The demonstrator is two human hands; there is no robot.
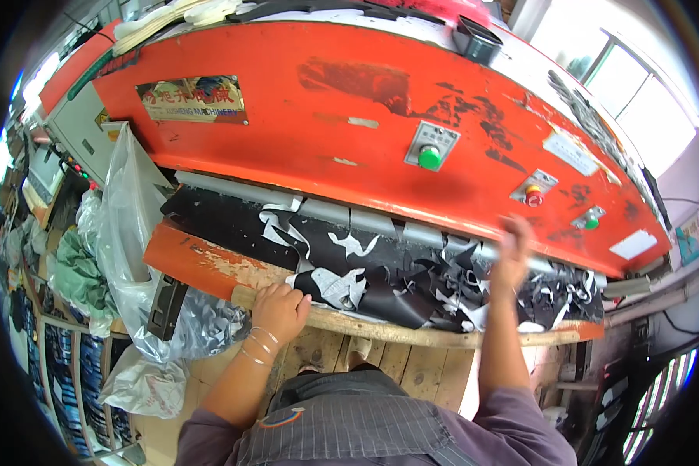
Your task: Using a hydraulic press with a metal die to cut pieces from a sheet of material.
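Note:
My left hand [282, 312] is closed over the pale wooden rail [435, 337] along the near edge of the machine bed, fingers curled together. Beside its fingertips lies a scrap with a pale grey face [335, 286]. My right hand [510, 256] hangs above the right part of the bed, close to the orange-red machine front [287, 101]. It is blurred, but its fingers stretch out and nothing shows in them. Under it spreads a heap of black cut scraps [431, 283] with white undersides. A flatter black sheet [225, 221] covers the bed's left end.
Green buttons [429, 157] and a red stop button [533, 196] stick out from the machine front. A clear plastic bag [124, 210] with dark scraps hangs at the left, near a green bundle [81, 268]. A dark box-shaped container [476, 40] stands on top.

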